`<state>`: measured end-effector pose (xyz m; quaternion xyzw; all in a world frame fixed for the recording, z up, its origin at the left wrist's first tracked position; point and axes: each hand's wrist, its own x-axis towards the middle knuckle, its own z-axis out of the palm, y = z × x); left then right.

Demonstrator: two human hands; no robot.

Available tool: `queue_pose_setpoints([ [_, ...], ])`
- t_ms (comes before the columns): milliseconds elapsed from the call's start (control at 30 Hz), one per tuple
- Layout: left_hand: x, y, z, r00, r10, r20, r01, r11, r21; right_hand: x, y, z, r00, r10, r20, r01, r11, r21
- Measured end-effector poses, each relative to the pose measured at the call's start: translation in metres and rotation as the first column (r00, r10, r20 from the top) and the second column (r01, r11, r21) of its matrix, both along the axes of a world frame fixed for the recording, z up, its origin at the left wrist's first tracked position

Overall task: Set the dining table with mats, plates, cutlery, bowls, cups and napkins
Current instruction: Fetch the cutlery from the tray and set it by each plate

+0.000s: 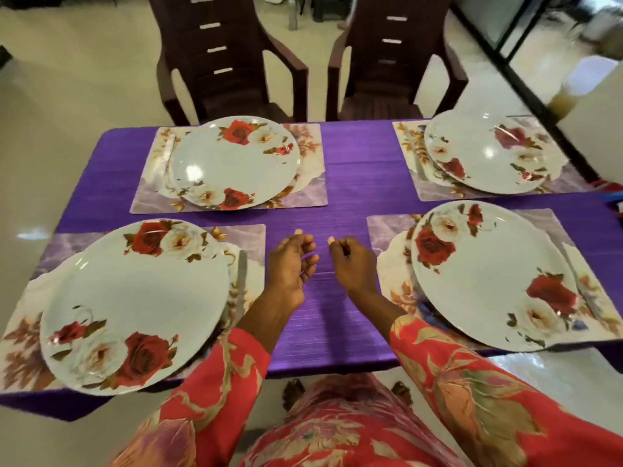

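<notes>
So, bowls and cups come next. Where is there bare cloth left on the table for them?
A bare strip of purple cloth runs down the middle between the left mats and right mats, with both hands over its near part. A narrower band crosses between far and near mats. The mats themselves are crowded by plates.

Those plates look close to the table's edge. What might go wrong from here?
The near-left plate overhangs the table edge, so a brushing sleeve might tip it off. The near-right plate also sits close to the edge. The knife lies tucked against the near-left plate's rim, so nudging that plate may push it. Both hands, left and right, hold nothing.
</notes>
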<state>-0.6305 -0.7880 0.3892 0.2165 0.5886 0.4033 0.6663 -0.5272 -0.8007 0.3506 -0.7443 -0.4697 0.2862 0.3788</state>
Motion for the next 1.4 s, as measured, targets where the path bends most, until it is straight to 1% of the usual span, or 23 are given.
queue_pose_setpoints([
  [100, 0.043, -0.003, 0.003, 0.996, -0.083, -0.030, 0.084, 0.996, 0.041, 0.042, -0.004, 0.006, 0.996, -0.073, 0.042, 0.071, 0.997, 0.030],
  [200, 0.092, -0.007, 0.009, 0.990, -0.133, -0.050, 0.137, 0.986, 0.097, 0.087, -0.008, 0.014, 0.989, -0.137, 0.048, 0.128, 0.980, 0.149],
  [267, 0.130, -0.011, 0.012, 0.984, -0.159, -0.080, 0.168, 0.976, 0.138, 0.123, -0.012, 0.020, 0.981, -0.177, 0.080, 0.160, 0.969, 0.187],
  [400, 0.207, -0.020, 0.010, 0.957, -0.162, -0.240, 0.222, 0.943, 0.247, 0.202, -0.025, 0.021, 0.956, -0.221, 0.194, 0.183, 0.963, 0.196],
  [467, 0.245, -0.027, 0.011, 0.945, -0.164, -0.284, 0.242, 0.934, 0.263, 0.244, -0.033, 0.018, 0.943, -0.236, 0.236, 0.191, 0.961, 0.200],
  [533, 0.280, -0.031, 0.008, 0.918, -0.173, -0.357, 0.285, 0.913, 0.291, 0.283, -0.041, 0.014, 0.933, -0.246, 0.263, 0.195, 0.959, 0.204],
  [633, 0.336, -0.040, 0.012, 0.853, -0.197, -0.483, 0.385, 0.862, 0.329, 0.339, -0.058, 0.008, 0.921, -0.257, 0.294, 0.191, 0.953, 0.233],
  [700, 0.367, -0.047, 0.011, 0.819, -0.205, -0.536, 0.428, 0.840, 0.334, 0.369, -0.070, 0.002, 0.903, -0.263, 0.340, 0.181, 0.950, 0.255],
  [767, 0.396, -0.055, 0.007, 0.784, -0.236, -0.574, 0.483, 0.812, 0.327, 0.400, -0.086, -0.003, 0.891, -0.283, 0.355, 0.192, 0.943, 0.272],
  [933, 0.466, -0.078, 0.000, 0.703, -0.286, -0.651, 0.601, 0.728, 0.330, 0.468, -0.129, -0.011, 0.842, -0.324, 0.431, 0.249, 0.942, 0.224],
  [1033, 0.510, -0.092, -0.003, 0.658, -0.330, -0.677, 0.672, 0.662, 0.331, 0.508, -0.153, -0.013, 0.804, -0.355, 0.477, 0.305, 0.935, 0.181],
  [1233, 0.596, -0.125, -0.012, 0.560, -0.404, -0.724, 0.802, 0.483, 0.351, 0.577, -0.201, -0.009, 0.767, -0.394, 0.507, 0.439, 0.898, 0.032],
  [1333, 0.637, -0.142, -0.020, 0.516, -0.457, -0.725, 0.848, 0.395, 0.354, 0.604, -0.229, -0.013, 0.719, -0.461, 0.520, 0.519, 0.854, 0.039],
  [1400, 0.664, -0.153, -0.024, 0.497, -0.471, -0.729, 0.865, 0.338, 0.372, 0.621, -0.246, -0.018, 0.696, -0.489, 0.526, 0.568, 0.823, 0.012],
])
